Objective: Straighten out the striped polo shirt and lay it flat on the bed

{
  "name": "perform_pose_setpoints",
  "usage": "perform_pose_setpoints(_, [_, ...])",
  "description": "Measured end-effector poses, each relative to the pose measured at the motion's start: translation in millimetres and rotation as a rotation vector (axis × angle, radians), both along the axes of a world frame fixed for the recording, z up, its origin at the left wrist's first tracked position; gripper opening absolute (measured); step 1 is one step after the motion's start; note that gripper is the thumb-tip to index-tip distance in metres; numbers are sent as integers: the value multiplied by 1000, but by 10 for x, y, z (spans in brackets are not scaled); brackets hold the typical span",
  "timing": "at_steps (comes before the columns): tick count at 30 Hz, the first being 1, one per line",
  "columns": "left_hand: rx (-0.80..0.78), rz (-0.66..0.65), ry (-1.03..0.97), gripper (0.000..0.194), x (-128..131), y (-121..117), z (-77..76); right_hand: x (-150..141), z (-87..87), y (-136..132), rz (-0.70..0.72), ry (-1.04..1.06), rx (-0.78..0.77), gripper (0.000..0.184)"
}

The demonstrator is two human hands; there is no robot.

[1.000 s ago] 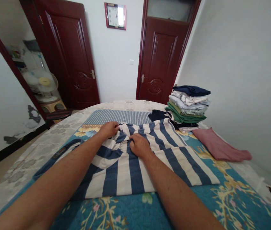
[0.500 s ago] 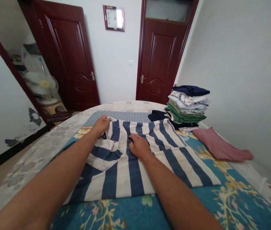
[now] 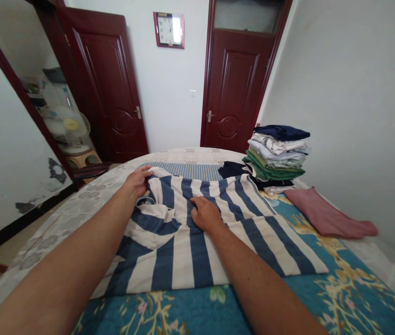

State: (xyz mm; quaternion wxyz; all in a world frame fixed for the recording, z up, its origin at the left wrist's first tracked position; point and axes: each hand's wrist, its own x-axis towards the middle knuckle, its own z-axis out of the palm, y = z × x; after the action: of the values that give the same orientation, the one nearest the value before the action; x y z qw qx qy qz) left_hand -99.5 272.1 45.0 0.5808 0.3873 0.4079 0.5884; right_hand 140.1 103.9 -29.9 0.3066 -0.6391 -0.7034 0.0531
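Two hands work on a blue and white striped cloth point(image 3: 173, 260) that lies on a flowered blue quilt point(image 3: 155, 311). The left hand point(image 3: 136, 182) is at the far left corner of the cloth, with its fingers closed on a bunched edge. The right hand point(image 3: 206, 215) lies open on the middle of the cloth and is nearer to its center. The stripes run away from the person. To the right of the cloth sit a stack of folded clothes point(image 3: 276, 153) and a pink cloth point(image 3: 328, 216).
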Motion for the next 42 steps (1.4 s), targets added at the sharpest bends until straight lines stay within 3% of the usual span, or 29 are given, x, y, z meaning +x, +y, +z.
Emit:
perform_pose_setpoints(4, [-38, -112, 83, 61, 36, -87, 40, 6, -34, 23, 5, 0, 14, 49])
perform_pose_setpoints(7, [18, -200, 274, 67, 123, -309, 2, 14, -50, 37, 12, 8, 29, 51])
perform_pose_setpoints(12, [514, -277, 835, 39, 278, -1045, -188, 30, -53, 43, 10, 22, 39, 47])
perform_pose_setpoints(15, [717, -300, 1238, 42, 330, -1534, -309, 41, -64, 51, 15, 34, 57, 42])
perform_pose_setpoints(18, [808, -298, 1494, 46, 368, -1902, -384, 56, -67, 52, 42, 52, 85, 36])
perform_pose_setpoints(21, [794, -257, 1594, 45, 421, -2117, -440, 70, -33, 16, 97, 89, 151, 29])
perform_pose_setpoints(26, [884, -246, 1558, 48, 520, -2250, -588, 11, 65, -102, 176, 136, 263, 29])
perform_pose_setpoints(30, [961, -265, 1478, 50, 490, -2248, -633, -116, 61, -104, 105, 44, 108, 29])
perform_pose_setpoints(33, [967, -170, 1434, 46, 396, -2191, -581, -151, 25, -50, 46, -14, -5, 20])
perform_pose_setpoints(35, [950, -38, 1424, 46, 328, -2129, -548, -117, 18, -8, 42, 163, -48, 12])
perform_pose_setpoints(39, [821, 133, 1442, 50, 240, -2005, -566, 4, 95, 105, 3, 848, -245, 2])
perform_pose_setpoints(42, [738, 196, 1419, 48, 228, -1971, -601, 16, 232, 251, -1, 1043, -297, 7])
